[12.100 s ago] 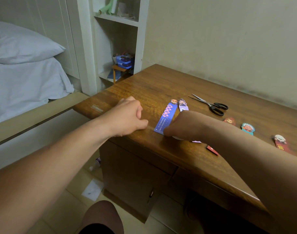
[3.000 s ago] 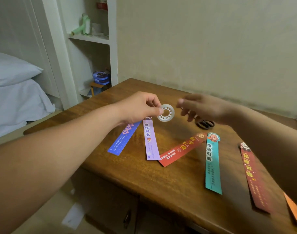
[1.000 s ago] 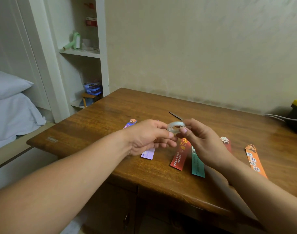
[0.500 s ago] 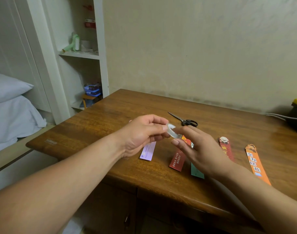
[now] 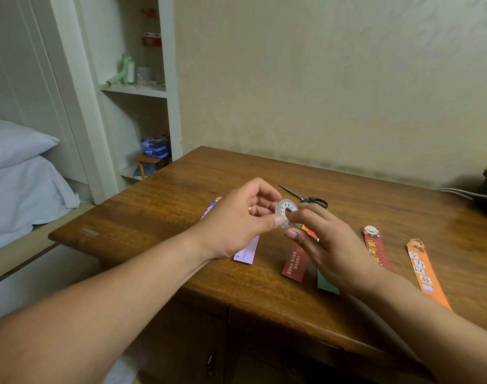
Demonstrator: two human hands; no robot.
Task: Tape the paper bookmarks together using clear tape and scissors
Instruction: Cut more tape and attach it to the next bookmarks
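Above the desk [image 5: 181, 212], left hand [image 5: 236, 225] and right hand [image 5: 328, 253] pinch the tape roll [image 5: 285, 214].

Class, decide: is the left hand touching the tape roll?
Touching. The head view shows the left hand pinching the tape roll, its thumb pressed on the rim.

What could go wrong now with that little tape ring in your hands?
The tape roll is small and clear, pinched between the left hand and right hand above the table; it could slip and drop, or its loose end may be hard to find. The green bookmark lies partly under the right wrist, nearest the table's front edge, so the arm might nudge it off.
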